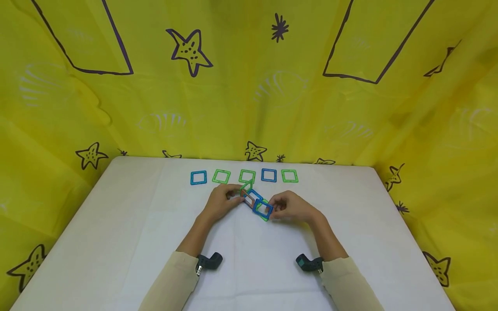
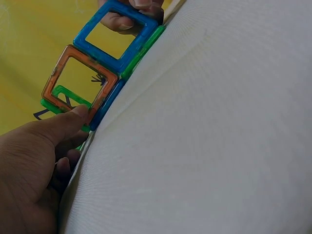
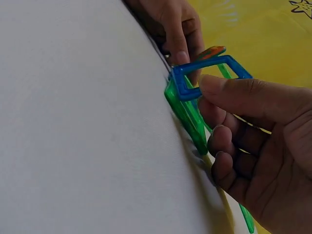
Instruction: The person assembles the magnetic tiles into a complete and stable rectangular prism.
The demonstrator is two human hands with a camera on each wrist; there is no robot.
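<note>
Square magnetic tiles are clustered between the hands. The left hand (image 1: 223,201) grips an orange magnetic tile (image 2: 92,61), thumb on its near edge, fingers behind. A green tile (image 2: 72,94) stands tilted behind the orange one. Thumb and fingers of the right hand (image 1: 293,206) pinch a blue magnetic tile (image 3: 181,84) by its edge, raised at an angle over a green tile (image 3: 186,117) lying low at the tabletop. Another blue tile (image 2: 108,103) lies along the foot of the orange one, beside that low green tile.
Along the far part of the white table (image 1: 116,242) runs a row of tiles: a blue one (image 1: 192,178), two green, another blue (image 1: 269,169) and a green one (image 1: 289,171). A yellow patterned curtain (image 1: 233,108) hangs behind. Dark cameras (image 1: 210,261) sit on both wrists.
</note>
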